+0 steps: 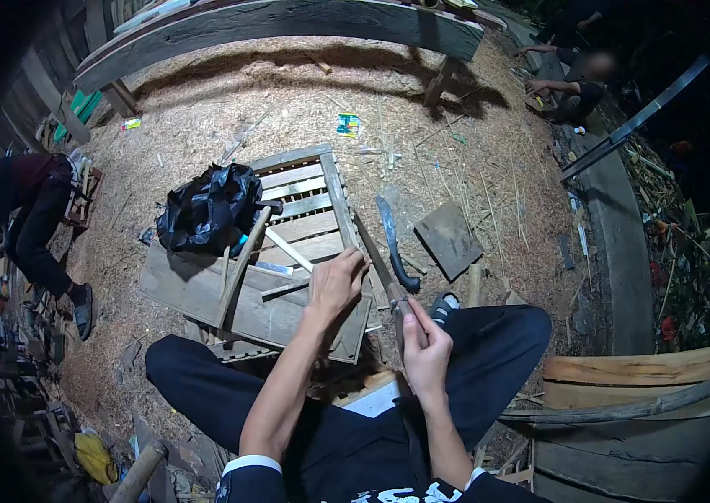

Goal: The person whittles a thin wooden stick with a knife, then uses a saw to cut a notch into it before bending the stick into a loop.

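Observation:
My right hand is wrapped round the handle of a long knife, whose dark, narrow blade points away from me. Close to the left of the blade, my left hand has its fingers curled together; whatever is in them is hidden. Beneath that hand lies a slatted wooden panel, with boards on its near side. A hammer, a pale wooden strip and a black plastic bag rest on it. Beyond my right hand, a machete with a black curved handle lies on the ground.
A square wooden board lies right of the machete. A long wooden beam spans the back. One person is at the left, another sits at the far right. Planks stand close on my right. Shavings cover the ground.

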The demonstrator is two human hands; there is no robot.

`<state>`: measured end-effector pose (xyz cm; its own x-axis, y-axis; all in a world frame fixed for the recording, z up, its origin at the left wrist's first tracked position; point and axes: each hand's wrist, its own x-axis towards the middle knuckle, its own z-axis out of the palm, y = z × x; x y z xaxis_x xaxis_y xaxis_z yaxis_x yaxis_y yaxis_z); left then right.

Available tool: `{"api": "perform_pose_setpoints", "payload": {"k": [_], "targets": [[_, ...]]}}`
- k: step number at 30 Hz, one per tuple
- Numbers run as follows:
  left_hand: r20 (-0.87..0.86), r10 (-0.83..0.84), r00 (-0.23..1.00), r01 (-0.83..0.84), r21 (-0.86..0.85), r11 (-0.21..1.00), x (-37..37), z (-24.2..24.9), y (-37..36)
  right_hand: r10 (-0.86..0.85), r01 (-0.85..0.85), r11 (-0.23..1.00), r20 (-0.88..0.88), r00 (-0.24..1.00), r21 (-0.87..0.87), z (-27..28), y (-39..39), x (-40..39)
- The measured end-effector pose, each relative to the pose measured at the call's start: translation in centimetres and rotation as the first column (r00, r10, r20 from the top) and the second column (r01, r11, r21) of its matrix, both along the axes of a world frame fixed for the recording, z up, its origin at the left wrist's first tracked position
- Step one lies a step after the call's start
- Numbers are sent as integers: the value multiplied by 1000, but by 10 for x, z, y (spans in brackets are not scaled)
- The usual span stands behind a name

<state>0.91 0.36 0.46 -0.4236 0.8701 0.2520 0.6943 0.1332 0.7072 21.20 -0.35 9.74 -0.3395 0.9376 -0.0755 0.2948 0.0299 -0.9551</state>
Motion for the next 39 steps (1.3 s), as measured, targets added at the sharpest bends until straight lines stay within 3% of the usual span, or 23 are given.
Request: {"api": "perform_pose_setpoints", "payload": {"k": [5,8,10,11,12,15,18,22,24,25,31,33,39], "targets": [[-33,33,999,-34,-30,999,0,1,3,-30,41,996,-136,990,78,-27,-17,-1],[-33,34,999,-35,-34,999,0,-3,1,-27,28,999,-73,997,15,-28,-22,8],[-56,36,998,-38,-28,999,-2,0,2,-13,15,997,-20,1000,73,-30,-19,7],[-54,46,997,-48,-42,998,0,0,2,-50,47,997,-55,997,-59,-29,-19,8],[-51,53,997,-56,-59,997,1,0,1,-45,41,997,-55,997,-61,-32,-20,10],[-53,61,997,-64,-57,996,1,-1,3,-25,31,987,-39,999,158,-50,-21,12],[-42,57,997,-59,-54,997,0,-2,2,-18,23,983,-29,999,182,-48,-24,14],[-43,70,997,-72,-35,997,1,-1,2,-46,68,986,-148,988,150,-27,-22,23],[-34,70,997,-71,-7,997,3,1,3,-111,93,990,-188,976,-102,-21,-6,11],[-32,61,998,-60,15,998,2,1,1,-81,55,989,-186,979,-138,-23,-2,6],[-35,41,999,-41,6,999,0,-1,-1,-19,17,999,-51,999,-42,-28,1,-9],[31,54,998,-54,-5,999,2,1,0,-8,7,1000,-65,998,-13,-25,3,-10],[20,36,999,-36,-16,999,0,-2,1,-6,6,1000,-72,997,-9,-22,2,-13]]}}
